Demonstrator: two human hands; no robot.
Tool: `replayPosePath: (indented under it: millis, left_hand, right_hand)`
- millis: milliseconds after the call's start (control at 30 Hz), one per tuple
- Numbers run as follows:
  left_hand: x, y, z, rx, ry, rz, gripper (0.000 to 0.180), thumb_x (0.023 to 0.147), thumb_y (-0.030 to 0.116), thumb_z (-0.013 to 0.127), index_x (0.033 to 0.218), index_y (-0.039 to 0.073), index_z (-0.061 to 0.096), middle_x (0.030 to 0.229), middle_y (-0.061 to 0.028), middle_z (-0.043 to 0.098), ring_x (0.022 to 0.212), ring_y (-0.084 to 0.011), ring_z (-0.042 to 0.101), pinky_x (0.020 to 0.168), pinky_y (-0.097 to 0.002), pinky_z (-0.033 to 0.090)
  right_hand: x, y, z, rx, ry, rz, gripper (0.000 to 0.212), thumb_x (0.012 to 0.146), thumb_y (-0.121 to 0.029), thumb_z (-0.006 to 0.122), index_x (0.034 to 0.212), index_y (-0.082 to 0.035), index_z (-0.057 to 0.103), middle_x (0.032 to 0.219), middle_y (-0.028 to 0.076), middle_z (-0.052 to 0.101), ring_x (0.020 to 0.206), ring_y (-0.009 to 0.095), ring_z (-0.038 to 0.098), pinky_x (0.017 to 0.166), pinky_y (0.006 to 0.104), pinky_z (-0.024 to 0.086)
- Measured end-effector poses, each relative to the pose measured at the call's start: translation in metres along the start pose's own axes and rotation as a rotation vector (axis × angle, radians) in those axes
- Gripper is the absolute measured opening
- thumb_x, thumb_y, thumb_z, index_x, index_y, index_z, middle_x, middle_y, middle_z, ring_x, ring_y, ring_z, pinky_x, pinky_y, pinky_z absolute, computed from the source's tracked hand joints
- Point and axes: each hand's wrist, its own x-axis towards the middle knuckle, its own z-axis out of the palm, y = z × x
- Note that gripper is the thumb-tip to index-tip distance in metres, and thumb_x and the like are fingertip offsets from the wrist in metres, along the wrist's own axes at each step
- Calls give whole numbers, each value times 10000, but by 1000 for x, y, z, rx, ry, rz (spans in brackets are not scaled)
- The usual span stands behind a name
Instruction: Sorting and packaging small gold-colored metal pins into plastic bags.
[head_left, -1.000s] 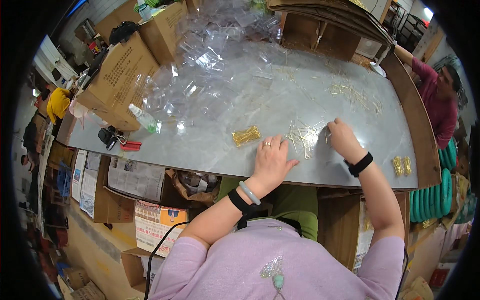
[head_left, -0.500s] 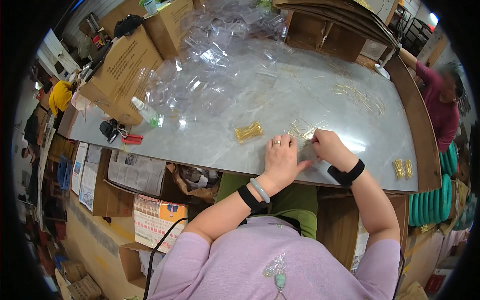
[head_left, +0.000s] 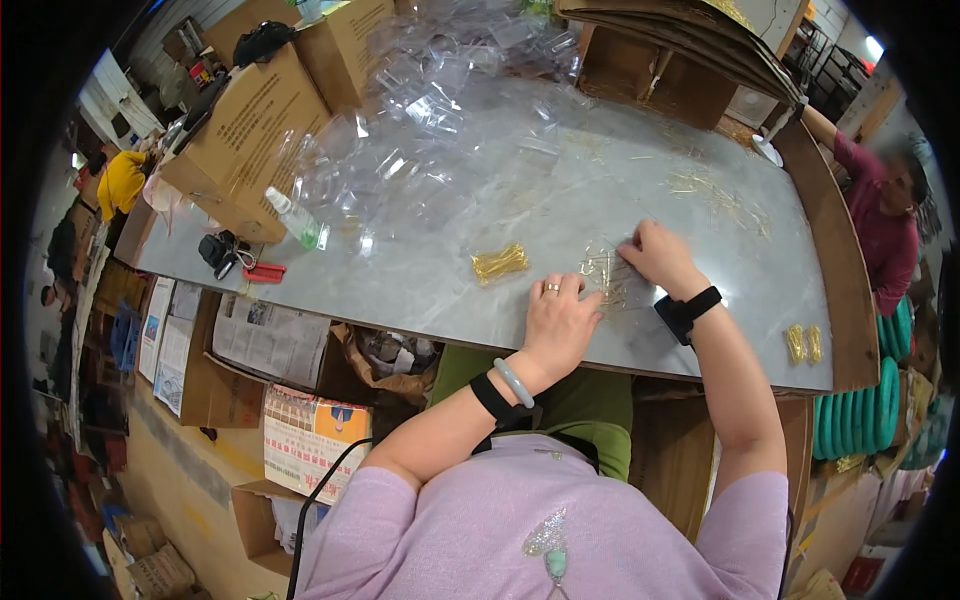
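Observation:
On the grey tabletop, a loose heap of thin gold-coloured wire pins [head_left: 600,268] lies between my hands. My left hand [head_left: 562,325] rests at the near side of the heap, fingers curled and thumb drawn in toward them; what it holds, if anything, is hidden. At the heap's far right side is my right hand [head_left: 664,260], fingertips bent together in a pinch over the pins. Whatever is between those fingertips is too small to make out. Left of the heap lies a gathered bundle of gold pins [head_left: 500,263].
Clear plastic boxes [head_left: 400,170] pile up at the back left, by a cardboard carton [head_left: 250,140]. A spray bottle [head_left: 295,218] and a red tool [head_left: 264,273] lie left. More pins [head_left: 720,195] scatter at the far right; two small bundles [head_left: 804,344] sit near the right edge.
My right hand has moved away from me, to the far side of the heap. My left thumb, stretched out before, has drawn in toward the fingers. The heap's pins are more spread toward me.

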Motion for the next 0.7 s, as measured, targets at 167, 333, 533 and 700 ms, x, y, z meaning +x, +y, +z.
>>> replayPosePath:
  millis: [167, 333, 533, 700]
  left_hand:
    - [-1, -5, 2, -27, 1, 8, 373, 804, 178, 785, 1154, 99, 683, 1134, -121, 572, 1126, -308, 521, 982, -465, 404]
    - [0, -9, 5, -130, 53, -85, 691, 800, 178, 805, 1350, -65, 464, 1342, -252, 474, 1304, -444, 423, 1126, -543, 325]
    - [3, -14, -1, -144, -61, -29, 666, 829, 161, 775, 1371, -61, 457, 1360, -226, 503, 1343, -434, 425, 1148, -537, 312]
    - [3, -21, 0, -155, -93, 89, 625, 859, 134, 738, 1400, -19, 464, 1386, -201, 511, 1367, -405, 432, 1159, -535, 306]
  right_hand:
    - [7, -2, 13, 81, 5, -323, 157, 917, -108, 598, 1047, -27, 630, 1058, 188, 635, 1019, 399, 611, 889, 468, 498]
    - [-8, 0, 3, 109, -114, -503, 244, 888, -146, 668, 1106, -42, 634, 1129, 175, 612, 1088, 384, 570, 940, 448, 483]
    - [-54, -11, -25, 98, -207, -530, 590, 738, -216, 835, 1262, -77, 602, 1184, 143, 575, 1131, 360, 520, 992, 413, 470]
    - [-61, -4, -11, 151, -211, -535, 592, 725, -173, 842, 1255, -74, 599, 1181, 121, 577, 1114, 344, 533, 963, 411, 481]
